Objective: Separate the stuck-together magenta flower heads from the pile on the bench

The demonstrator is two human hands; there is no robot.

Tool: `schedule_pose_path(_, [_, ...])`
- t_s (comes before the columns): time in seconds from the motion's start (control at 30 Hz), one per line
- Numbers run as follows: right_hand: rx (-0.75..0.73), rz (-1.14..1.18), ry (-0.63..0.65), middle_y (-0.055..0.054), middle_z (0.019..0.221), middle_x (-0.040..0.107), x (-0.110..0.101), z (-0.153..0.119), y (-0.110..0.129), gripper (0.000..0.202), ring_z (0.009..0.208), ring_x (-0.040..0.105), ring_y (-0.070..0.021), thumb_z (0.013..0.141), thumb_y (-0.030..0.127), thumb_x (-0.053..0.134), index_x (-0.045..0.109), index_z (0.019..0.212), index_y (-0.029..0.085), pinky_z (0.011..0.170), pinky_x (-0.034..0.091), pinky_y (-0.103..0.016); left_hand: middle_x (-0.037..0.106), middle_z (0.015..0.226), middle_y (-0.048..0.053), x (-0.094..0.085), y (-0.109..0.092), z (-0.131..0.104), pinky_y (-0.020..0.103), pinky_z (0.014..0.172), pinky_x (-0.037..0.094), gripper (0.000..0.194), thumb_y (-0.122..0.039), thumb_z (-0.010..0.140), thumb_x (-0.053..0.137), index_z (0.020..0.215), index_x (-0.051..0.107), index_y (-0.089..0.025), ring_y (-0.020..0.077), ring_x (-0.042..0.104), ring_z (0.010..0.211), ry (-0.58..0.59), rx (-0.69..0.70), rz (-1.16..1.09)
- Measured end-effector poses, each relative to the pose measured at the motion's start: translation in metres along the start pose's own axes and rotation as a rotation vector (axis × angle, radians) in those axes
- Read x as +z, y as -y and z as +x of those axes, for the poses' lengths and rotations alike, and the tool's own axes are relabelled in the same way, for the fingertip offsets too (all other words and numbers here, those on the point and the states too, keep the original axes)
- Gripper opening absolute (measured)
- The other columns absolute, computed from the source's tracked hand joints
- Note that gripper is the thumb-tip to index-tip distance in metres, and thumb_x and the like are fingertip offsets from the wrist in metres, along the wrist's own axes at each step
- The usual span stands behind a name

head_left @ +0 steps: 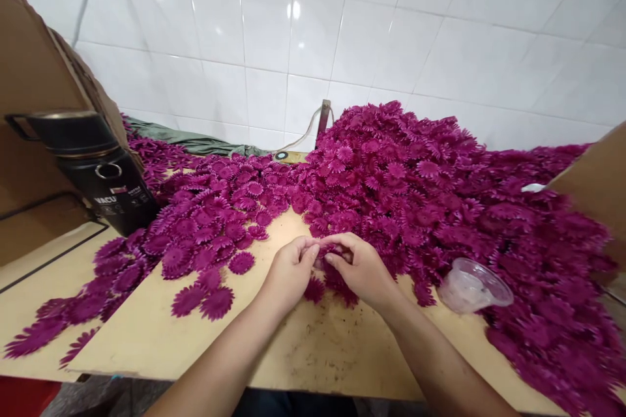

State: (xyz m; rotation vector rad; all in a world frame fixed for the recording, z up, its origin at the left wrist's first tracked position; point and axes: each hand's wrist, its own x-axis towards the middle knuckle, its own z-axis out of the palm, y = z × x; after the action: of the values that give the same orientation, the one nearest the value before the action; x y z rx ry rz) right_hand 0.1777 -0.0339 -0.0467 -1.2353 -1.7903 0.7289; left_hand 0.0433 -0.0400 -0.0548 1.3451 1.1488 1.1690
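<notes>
Both of my hands meet over the middle of a pale wooden board (337, 352). My left hand (295, 268) has its thumb and fingers pinched together at a magenta flower piece (323, 254). My right hand (359, 267) curls its fingers and thumb round the same piece from the other side. The piece is partly hidden by my fingers. More magenta flowers (341, 287) lie just under my hands. A large heap of them (420, 182) rises behind and to the right, and a lower pile (210, 215) spreads to the left.
A clear plastic cup (473, 287) rests at the right among the flowers. On the left stands a black flask (105, 172) before a cardboard box (39, 78). Another cardboard piece (594, 189) is at the right edge. White tiles (313, 32) cover the wall behind.
</notes>
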Motion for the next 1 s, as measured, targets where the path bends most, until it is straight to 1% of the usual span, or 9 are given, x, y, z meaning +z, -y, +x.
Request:
schedule_pose_path(0.07, [0.031,-0.047,-0.130,-0.005,0.088,0.058,-0.001,0.002,-0.005,0.025,0.075,0.057,-0.0149,0.067,0.014,0.053,0.060,0.092,0.019,0.073,0.049,-0.033,0.063,0.073,0.002,-0.001,0.001,0.002,0.024,0.062,0.046,0.016,-0.020,0.073,0.052,0.085,0.060,-0.014,0.0117,0.057,0.065,0.014,-0.042,-0.096])
schedule_pose_path(0.13, [0.096,-0.030,-0.276,-0.007,0.095,0.053,0.000,0.004,-0.008,0.038,0.066,0.054,-0.0132,0.063,0.021,0.061,0.054,0.099,0.017,0.063,0.050,-0.031,0.065,0.078,0.003,-0.001,0.001,0.003,0.024,0.065,0.048,0.017,-0.016,0.070,0.055,0.086,0.059,-0.014,0.0114,0.059,0.069,0.008,-0.055,-0.182])
schedule_pose_path(0.2, [0.129,0.013,-0.335,-0.008,0.093,0.053,0.002,0.006,-0.008,0.040,0.063,0.053,-0.0129,0.059,0.027,0.064,0.053,0.095,0.015,0.059,0.049,-0.030,0.067,0.086,0.004,0.000,0.002,0.003,0.026,0.074,0.048,0.020,-0.012,0.069,0.056,0.088,0.058,-0.015,0.0127,0.061,0.079,-0.002,-0.043,-0.252])
schedule_pose_path(0.3, [0.099,0.096,-0.135,-0.004,0.075,0.058,0.003,0.006,-0.007,0.018,0.066,0.057,-0.0154,0.066,0.028,0.055,0.055,0.078,0.016,0.065,0.049,-0.031,0.066,0.099,0.007,0.002,0.001,0.003,0.030,0.087,0.045,0.027,-0.008,0.069,0.055,0.094,0.058,-0.015,0.0148,0.060,0.094,0.001,-0.004,-0.307])
schedule_pose_path(0.37, [0.067,0.125,-0.015,-0.004,0.072,0.062,0.003,0.007,-0.006,0.013,0.071,0.059,-0.0165,0.070,0.025,0.048,0.057,0.076,0.017,0.072,0.048,-0.032,0.065,0.105,0.007,0.004,0.001,0.003,0.031,0.092,0.043,0.030,-0.006,0.070,0.053,0.098,0.058,-0.015,0.0152,0.058,0.100,-0.002,0.027,-0.265])
schedule_pose_path(0.5, [0.066,0.074,-0.120,-0.006,0.079,0.066,-0.001,0.010,-0.005,0.017,0.076,0.060,-0.0177,0.073,0.024,0.045,0.059,0.078,0.016,0.076,0.046,-0.033,0.063,0.108,0.009,0.004,0.002,0.001,0.032,0.092,0.043,0.030,-0.006,0.070,0.051,0.098,0.060,-0.015,0.0164,0.057,0.102,-0.097,0.067,-0.042])
schedule_pose_path(0.57, [0.068,0.032,-0.180,-0.007,0.078,0.066,-0.002,0.010,-0.005,0.017,0.076,0.060,-0.0187,0.073,0.026,0.046,0.059,0.078,0.016,0.074,0.046,-0.033,0.066,0.102,0.009,0.003,0.003,0.000,0.032,0.087,0.046,0.028,-0.009,0.072,0.053,0.098,0.060,-0.014,0.0174,0.060,0.095,-0.083,0.038,0.002])
schedule_pose_path(0.8, [0.056,-0.236,-0.234,-0.006,0.070,0.062,0.003,0.011,-0.005,0.017,0.067,0.055,-0.0191,0.077,0.026,0.040,0.053,0.070,0.019,0.064,0.041,-0.031,0.067,0.097,0.007,0.010,0.006,0.000,0.031,0.084,0.046,0.027,-0.019,0.073,0.055,0.099,0.060,-0.014,0.0176,0.061,0.089,0.058,0.088,-0.004])
schedule_pose_path(1.0, [0.056,-0.229,-0.240,0.000,0.051,0.049,0.008,0.017,-0.007,0.027,0.051,0.044,-0.0150,0.079,0.031,0.036,0.040,0.054,0.022,0.052,0.035,-0.028,0.064,0.072,0.002,0.016,0.007,0.005,0.027,0.067,0.047,0.015,-0.022,0.069,0.058,0.082,0.060,-0.014,0.0144,0.058,0.067,-0.005,0.028,-0.065])
